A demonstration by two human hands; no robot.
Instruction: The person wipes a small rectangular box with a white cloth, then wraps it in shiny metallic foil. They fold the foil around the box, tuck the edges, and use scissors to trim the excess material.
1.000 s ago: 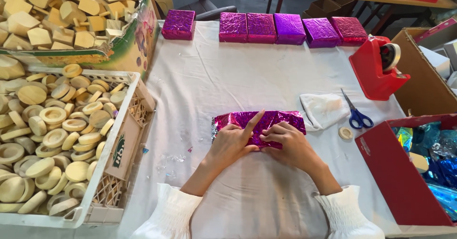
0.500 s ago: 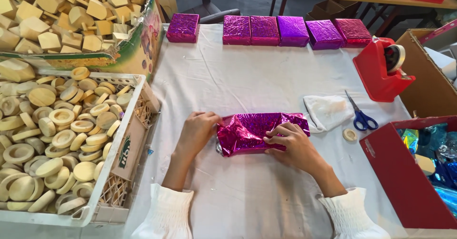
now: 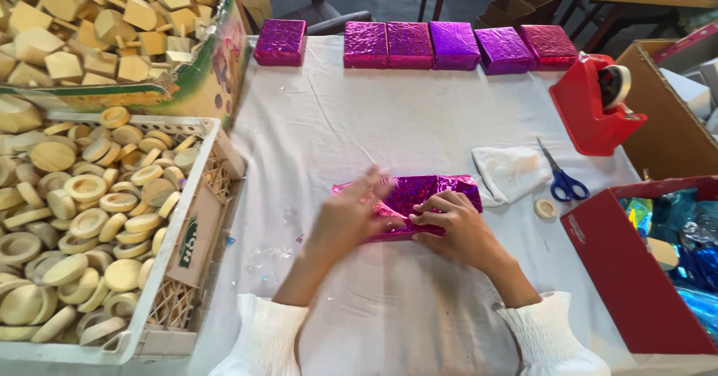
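Observation:
A package half wrapped in shiny magenta foil [image 3: 419,196] lies on the white cloth-covered table [image 3: 374,129] in front of me. My left hand [image 3: 348,219] presses flat on its left end, fingers spread, slightly blurred. My right hand [image 3: 456,222] rests on the package's near right side, fingers curled against the foil fold. Both sleeves are white.
Several wrapped magenta and purple boxes [image 3: 449,45] line the far edge. A red tape dispenser [image 3: 598,107], blue-handled scissors [image 3: 561,178], a white cloth [image 3: 512,172] and a small tape roll [image 3: 545,208] lie right. A crate of wooden rings [image 3: 90,219] stands left; a red box [image 3: 643,271] right.
My left hand has moved from the package's left edge onto its top, pushing the foil inward. The right hand stays on the near right side. The camera has tilted slightly.

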